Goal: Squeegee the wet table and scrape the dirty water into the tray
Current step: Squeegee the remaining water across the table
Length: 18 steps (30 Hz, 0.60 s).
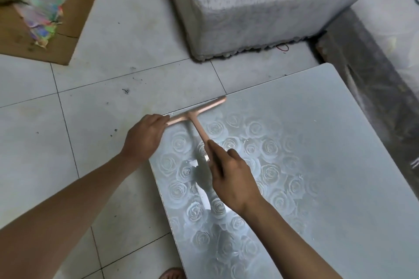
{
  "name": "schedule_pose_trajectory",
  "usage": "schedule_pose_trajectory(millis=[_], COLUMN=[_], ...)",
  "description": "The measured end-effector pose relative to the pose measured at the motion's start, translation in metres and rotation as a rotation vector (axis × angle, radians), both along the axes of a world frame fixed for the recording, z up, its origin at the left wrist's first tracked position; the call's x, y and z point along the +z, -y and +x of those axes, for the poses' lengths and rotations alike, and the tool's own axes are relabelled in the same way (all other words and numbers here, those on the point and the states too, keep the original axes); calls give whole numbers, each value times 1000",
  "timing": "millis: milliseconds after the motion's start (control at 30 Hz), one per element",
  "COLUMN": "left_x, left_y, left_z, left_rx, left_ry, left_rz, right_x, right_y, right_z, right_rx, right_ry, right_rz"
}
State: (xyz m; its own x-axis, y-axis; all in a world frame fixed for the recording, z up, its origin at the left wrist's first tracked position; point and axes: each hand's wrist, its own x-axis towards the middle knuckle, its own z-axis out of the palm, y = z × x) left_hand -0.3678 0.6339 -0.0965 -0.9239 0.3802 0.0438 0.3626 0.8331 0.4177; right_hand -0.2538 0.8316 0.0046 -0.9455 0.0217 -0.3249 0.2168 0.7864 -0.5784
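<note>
at table (317, 165) far left edge: squeegee (197, 112) blade lies along rim. our right hand (231, 176) grasps handle, left hand (145, 136) pinches blade end. we judge scrape-off step in hand; next we need tray under edge, none in view.

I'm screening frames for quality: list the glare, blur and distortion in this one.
Head view throughout: bright glare patches on the wet table beside the right hand; the coloured paper pile at top left is smeared by blur; tile lines of the floor bow with the wide-angle lens; the squeegee casts a soft shadow.
</note>
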Motion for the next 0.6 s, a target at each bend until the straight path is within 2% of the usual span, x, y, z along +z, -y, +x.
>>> schedule_pose_trajectory(millis=[100, 200, 300, 400, 500, 600], left_x=[1, -3, 0, 5, 11, 20], left_y=[9, 12, 7, 1, -4, 3], left_z=[-16, -20, -6, 28, 69, 70], left_rx=[41, 61, 91, 21, -69, -87], left_ry=[-34, 54, 42, 29, 144, 220], left_rz=[-12, -36, 41, 108, 147, 224], right_x=[-3, -8, -5, 2, 24, 46], right_y=[12, 24, 26, 10, -7, -8], right_z=[-16, -23, -8, 33, 62, 49], right_rx=[-4, -26, -26, -21, -4, 75], right_ry=[-21, 51, 62, 93, 160, 30], right_rz=[4, 10, 1, 22, 60, 121])
